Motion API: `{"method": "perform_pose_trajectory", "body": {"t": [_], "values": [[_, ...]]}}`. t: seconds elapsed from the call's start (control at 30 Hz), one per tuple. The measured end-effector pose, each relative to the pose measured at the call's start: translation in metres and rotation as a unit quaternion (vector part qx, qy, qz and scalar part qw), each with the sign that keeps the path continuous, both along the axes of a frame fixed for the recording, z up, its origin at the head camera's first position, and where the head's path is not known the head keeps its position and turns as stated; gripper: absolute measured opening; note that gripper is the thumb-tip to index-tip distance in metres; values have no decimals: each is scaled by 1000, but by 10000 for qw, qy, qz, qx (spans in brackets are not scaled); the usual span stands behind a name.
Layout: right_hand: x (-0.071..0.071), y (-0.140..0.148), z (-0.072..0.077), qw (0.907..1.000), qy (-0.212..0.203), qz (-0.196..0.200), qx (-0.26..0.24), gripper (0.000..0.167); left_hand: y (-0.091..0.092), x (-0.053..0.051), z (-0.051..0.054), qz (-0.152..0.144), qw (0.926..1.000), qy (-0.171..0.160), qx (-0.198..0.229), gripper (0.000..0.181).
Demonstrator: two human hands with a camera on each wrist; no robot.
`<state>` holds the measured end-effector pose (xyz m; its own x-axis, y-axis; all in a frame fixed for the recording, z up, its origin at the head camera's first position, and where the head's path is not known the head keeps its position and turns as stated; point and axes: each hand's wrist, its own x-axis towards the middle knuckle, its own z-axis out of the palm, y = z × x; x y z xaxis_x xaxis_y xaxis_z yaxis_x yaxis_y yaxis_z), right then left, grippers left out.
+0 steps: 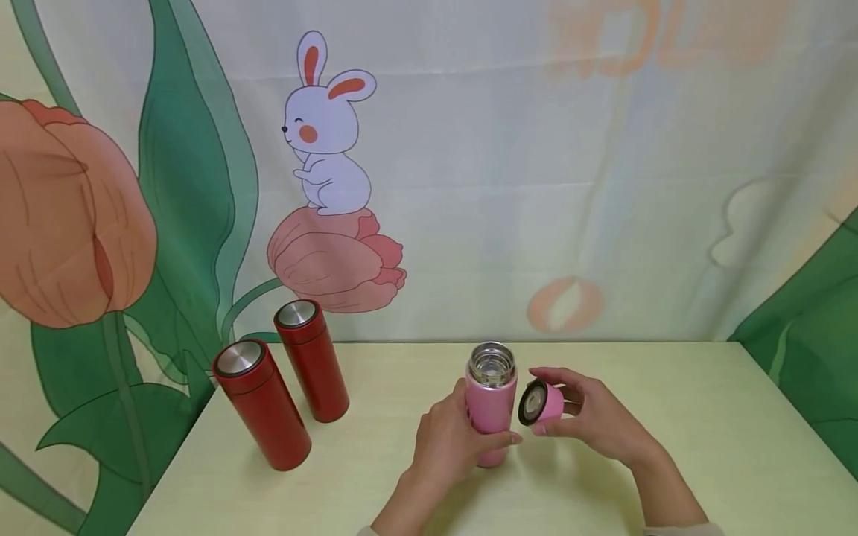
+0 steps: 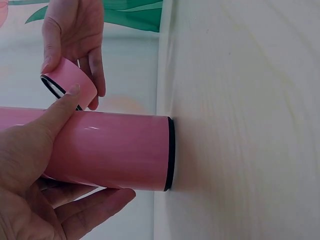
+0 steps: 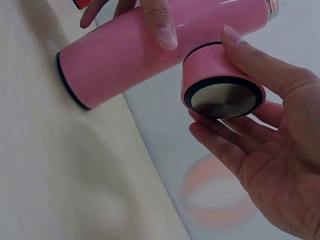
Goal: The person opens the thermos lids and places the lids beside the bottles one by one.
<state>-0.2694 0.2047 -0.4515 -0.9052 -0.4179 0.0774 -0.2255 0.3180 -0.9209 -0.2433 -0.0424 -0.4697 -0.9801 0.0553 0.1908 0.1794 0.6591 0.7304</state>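
Note:
My left hand [image 1: 445,439] grips a pink thermos bottle [image 1: 491,408] round its body, thumb across the front. The bottle is upright with its steel mouth uncovered; whether its black-rimmed base touches the tabletop I cannot tell. Just right of the mouth, my right hand [image 1: 599,417] holds the pink lid [image 1: 553,404] between thumb and fingers. That lid is tilted on its side, its inner face towards the bottle. In the right wrist view the silver disc on the lid's top [image 3: 225,100] shows. Lid and bottle mouth are apart.
Two red thermos bottles with silver-topped lids stand at the left: a nearer one [image 1: 264,409] and another behind it [image 1: 315,365]. The pale wooden table [image 1: 737,447] ends at a hanging cloth backdrop [image 1: 469,186] printed with a rabbit and tulips.

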Motion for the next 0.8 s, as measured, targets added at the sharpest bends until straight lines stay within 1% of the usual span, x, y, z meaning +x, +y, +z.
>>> {"method": "perform_pose_trajectory", "body": {"t": [0.17, 0.33, 0.57, 0.7, 0.8], "values": [[2, 2, -4, 9998, -73, 72, -168, 85, 2, 0, 0, -32, 10000, 43, -49, 76], [2, 2, -6, 9997, -27, 108, -234, 87, 2, -1, 1, 7, 9999, 27, -123, 76], [0, 0, -12, 9991, 44, 294, -316, 85, 2, -1, 0, 8, 9997, 48, -223, 77], [0, 0, -15, 9992, 112, 297, -261, 82, 1, -1, 0, 11, 9997, 63, -245, 77], [-1, 0, -16, 9992, 213, 244, -235, 76, 1, -1, 0, 18, 9996, 52, -260, 76]]}}
